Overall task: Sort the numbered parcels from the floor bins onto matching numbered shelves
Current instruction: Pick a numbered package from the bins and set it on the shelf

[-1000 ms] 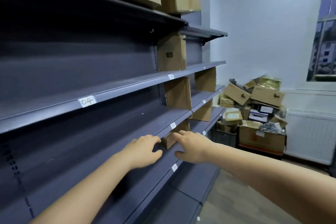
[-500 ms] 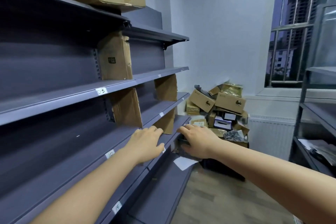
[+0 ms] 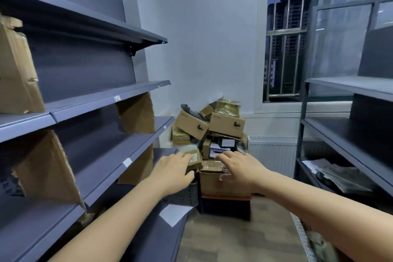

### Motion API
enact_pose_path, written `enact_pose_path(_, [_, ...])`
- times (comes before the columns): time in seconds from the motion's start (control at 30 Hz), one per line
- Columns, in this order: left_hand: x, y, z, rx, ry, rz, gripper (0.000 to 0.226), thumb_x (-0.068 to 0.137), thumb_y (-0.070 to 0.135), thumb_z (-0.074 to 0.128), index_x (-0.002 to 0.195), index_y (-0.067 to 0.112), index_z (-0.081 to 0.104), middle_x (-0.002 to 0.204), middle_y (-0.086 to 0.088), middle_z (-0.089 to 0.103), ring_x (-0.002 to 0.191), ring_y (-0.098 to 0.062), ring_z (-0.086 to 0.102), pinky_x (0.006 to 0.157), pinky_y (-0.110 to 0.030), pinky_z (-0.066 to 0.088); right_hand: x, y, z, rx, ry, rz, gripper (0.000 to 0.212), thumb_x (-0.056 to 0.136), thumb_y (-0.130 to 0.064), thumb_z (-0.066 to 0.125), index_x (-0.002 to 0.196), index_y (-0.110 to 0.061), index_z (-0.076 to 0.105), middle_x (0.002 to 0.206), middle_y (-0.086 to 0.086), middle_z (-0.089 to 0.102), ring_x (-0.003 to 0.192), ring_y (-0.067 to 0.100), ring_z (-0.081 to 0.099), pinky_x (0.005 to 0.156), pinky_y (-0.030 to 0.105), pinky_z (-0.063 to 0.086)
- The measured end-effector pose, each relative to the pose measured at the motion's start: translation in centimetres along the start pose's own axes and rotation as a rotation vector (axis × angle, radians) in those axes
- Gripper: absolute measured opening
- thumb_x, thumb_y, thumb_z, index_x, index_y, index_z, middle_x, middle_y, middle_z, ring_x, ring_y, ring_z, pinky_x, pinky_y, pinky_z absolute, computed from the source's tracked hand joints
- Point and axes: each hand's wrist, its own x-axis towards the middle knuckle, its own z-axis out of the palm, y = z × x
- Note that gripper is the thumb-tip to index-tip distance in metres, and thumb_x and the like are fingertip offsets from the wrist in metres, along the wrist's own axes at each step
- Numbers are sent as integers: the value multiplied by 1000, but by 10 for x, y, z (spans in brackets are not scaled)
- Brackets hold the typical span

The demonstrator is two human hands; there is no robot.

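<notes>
Fingers of left hand [image 3: 174, 173] and right hand [image 3: 239, 169] loosely spread, empty, shelf labels [image 3: 127, 162] blurred, unreadable

White labels [image 3: 127, 162] on the shelf edges [image 3: 110, 100] and the parcel sticker [image 3: 194, 157] are too blurred to read.

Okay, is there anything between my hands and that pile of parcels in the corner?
Nothing visible blocks them. The left hand and right hand are both stretched toward the parcel pile, with only open air in front; how far off the pile lies is unclear.
</notes>
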Motion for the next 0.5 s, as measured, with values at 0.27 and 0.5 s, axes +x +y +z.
enact_pose_path(0.27, [176, -28, 15, -25, 19, 104, 51, 98, 39, 40, 145, 19, 36, 141, -2, 46, 124, -24, 47, 102, -39, 40, 109, 97, 28, 34, 16, 157, 48, 95, -38, 51, 139, -23, 39, 140, -1, 45, 124, 22, 47, 96, 35, 38])
enact_pose_path(0.5, [315, -45, 43, -29, 58, 170, 51, 98, 39, 40, 145, 20, 37, 142, 0, 47, 127, -21, 47, 104, -38, 38, 205, 184, 63, -5, -4, 146, 52, 96, -38, 50, 144, -22, 34, 144, 1, 43, 126, 23, 46, 102, 37, 37])
